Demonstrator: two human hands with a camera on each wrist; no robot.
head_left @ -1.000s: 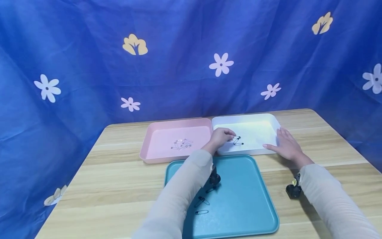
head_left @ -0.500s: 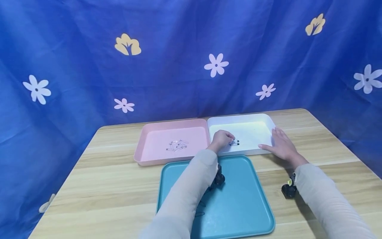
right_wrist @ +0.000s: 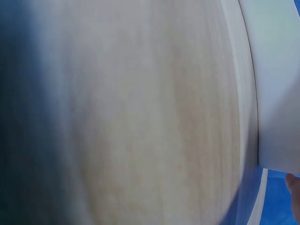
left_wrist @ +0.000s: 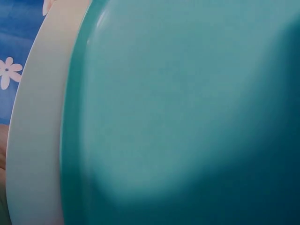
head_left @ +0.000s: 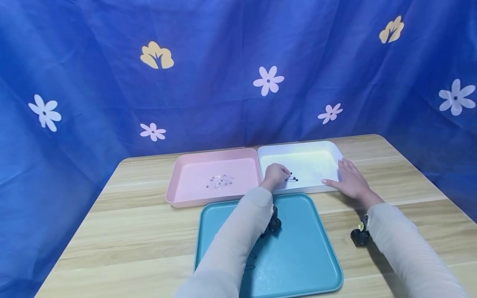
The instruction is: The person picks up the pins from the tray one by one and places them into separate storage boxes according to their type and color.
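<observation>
In the head view my left hand (head_left: 275,175) reaches into the white tray (head_left: 314,162), fingertips pinching the end of a safety pin. Beside those fingertips, black-headed safety pins (head_left: 293,179) lie close together on the tray floor; their far ends are hidden by the hand. My right hand (head_left: 352,180) rests against the white tray's right front corner, fingers extended along the side wall and thumb over the front rim. It holds nothing. In the left wrist view the fingers' work is out of sight, and the teal tray (left_wrist: 154,93) fills most of the picture.
Left of the white tray stands a pink tray (head_left: 201,165) with a loose pile of silver safety pins (head_left: 220,182). In front lies the teal tray (head_left: 298,252); dark safety pins (head_left: 249,267) on it are partly covered by my left sleeve. A blue curtain (head_left: 208,91) hangs behind the table.
My left hand has lowered slightly in the white tray, bringing its safety pin down against the others there, whose angles shifted. The right hand stays at the tray's corner. The head view panned slightly.
</observation>
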